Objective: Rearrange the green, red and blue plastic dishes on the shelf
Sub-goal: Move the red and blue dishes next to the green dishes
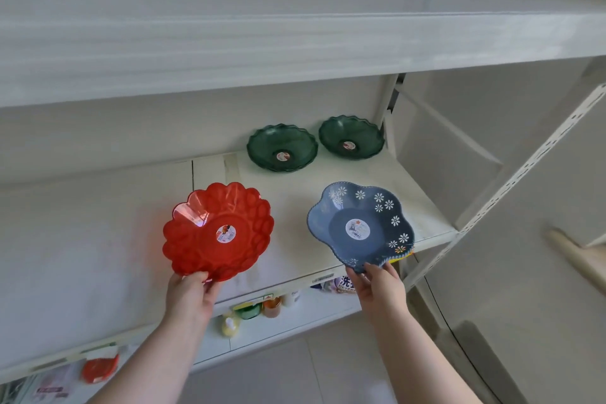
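My left hand (pixel 191 293) grips the near rim of a red scalloped dish (pixel 218 231), held tilted above the white shelf (pixel 288 193). My right hand (pixel 377 285) pinches the near edge of a blue flower-shaped dish (pixel 359 226) with white daisies, over the shelf's front right part. A yellow edge shows just under the blue dish's rim. Two dark green wavy-rimmed dishes (pixel 282 147) (pixel 351 138) sit side by side at the back right of the shelf. Each dish carries a round sticker in its centre.
An upper shelf board (pixel 295 52) overhangs the dishes. A perforated white upright (pixel 511 174) runs along the right side. On the lower shelf stand small bottles (pixel 252 310) and a red lidded item (pixel 98 369) at far left.
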